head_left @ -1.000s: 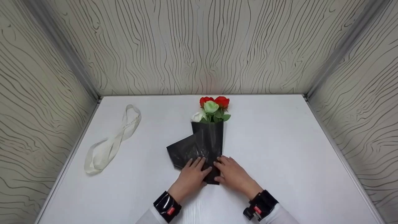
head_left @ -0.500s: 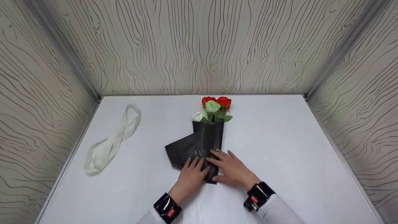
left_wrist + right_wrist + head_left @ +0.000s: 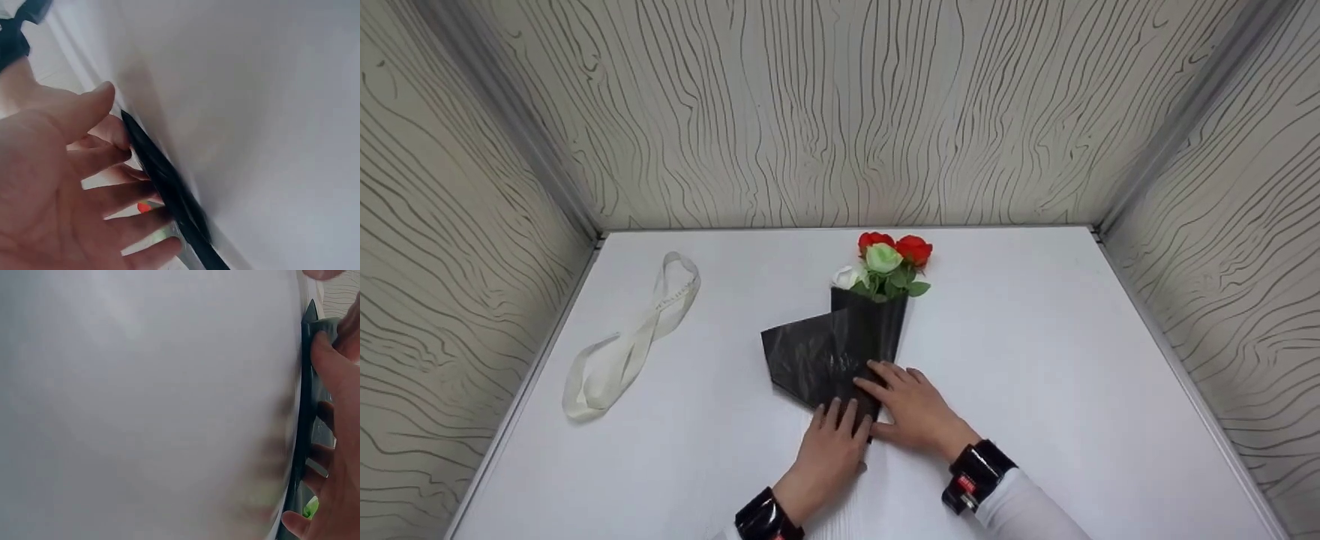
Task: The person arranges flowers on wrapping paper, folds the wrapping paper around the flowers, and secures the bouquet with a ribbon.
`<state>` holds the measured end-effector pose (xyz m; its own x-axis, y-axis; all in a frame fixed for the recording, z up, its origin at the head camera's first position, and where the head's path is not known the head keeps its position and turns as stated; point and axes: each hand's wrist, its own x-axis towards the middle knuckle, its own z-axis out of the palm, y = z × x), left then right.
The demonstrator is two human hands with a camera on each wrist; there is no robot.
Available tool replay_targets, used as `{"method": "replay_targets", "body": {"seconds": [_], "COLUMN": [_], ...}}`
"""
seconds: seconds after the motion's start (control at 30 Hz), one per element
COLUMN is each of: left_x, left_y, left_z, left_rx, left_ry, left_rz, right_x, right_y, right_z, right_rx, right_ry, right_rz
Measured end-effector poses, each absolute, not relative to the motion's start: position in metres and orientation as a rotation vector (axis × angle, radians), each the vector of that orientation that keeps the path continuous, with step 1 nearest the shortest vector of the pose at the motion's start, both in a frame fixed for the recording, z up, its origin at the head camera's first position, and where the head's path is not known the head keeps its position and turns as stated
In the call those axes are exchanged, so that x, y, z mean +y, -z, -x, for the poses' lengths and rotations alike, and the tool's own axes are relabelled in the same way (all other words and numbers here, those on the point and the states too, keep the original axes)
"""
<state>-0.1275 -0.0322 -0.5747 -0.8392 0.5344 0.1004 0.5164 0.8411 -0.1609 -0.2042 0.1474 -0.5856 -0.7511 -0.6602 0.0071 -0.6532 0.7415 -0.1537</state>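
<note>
A bouquet lies on the white table, wrapped in black paper [image 3: 851, 345] with a wide flap out to the left. Red roses [image 3: 915, 250], a pale green rose [image 3: 883, 257] and a white rose [image 3: 847, 277] show above the wrap. The left hand [image 3: 826, 456] rests its extended fingertips on the wrap's narrow lower end. On the lower right part of the paper lies the right hand [image 3: 916, 409], fingers spread and thumb near the bottom edge. Both wrist views show the paper edge-on, as a dark strip [image 3: 169, 185] beside the left fingers and along the right thumb [image 3: 329, 363].
A cream ribbon [image 3: 637, 345] lies in loose loops on the left side of the table [image 3: 1035, 360]. Wood-patterned panels [image 3: 840, 112] enclose the table at the back and on both sides.
The bouquet has turned slightly, its flowers shifting right and its lower end left. The left hand has slid back toward the bottom end; the right hand has moved further onto the paper.
</note>
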Motion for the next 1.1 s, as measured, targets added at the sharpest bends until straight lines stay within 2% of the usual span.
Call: {"method": "replay_targets", "body": {"seconds": [0.23,0.5,0.6,0.9,1.1], "left_x": [-0.033,-0.047,-0.052,-0.054,-0.051], "left_y": [0.573,0.563,0.561,0.563,0.56], "left_z": [0.117,0.121,0.123,0.121,0.124], "left_rx": [-3.05,-3.141,-3.183,-3.176,-3.196], "left_ry": [-0.205,0.118,0.219,0.086,0.085], "left_rz": [0.757,1.008,1.022,0.976,0.973], "right_x": [0.156,0.17,0.173,0.171,0.166], "right_y": [0.582,0.579,0.579,0.582,0.585], "right_z": [0.196,0.164,0.156,0.154,0.159], "right_rx": [2.822,2.708,2.678,2.723,2.829], "right_ry": [0.227,0.161,0.146,0.05,-0.017], "right_rz": [1.147,1.308,1.34,1.356,1.252]}}
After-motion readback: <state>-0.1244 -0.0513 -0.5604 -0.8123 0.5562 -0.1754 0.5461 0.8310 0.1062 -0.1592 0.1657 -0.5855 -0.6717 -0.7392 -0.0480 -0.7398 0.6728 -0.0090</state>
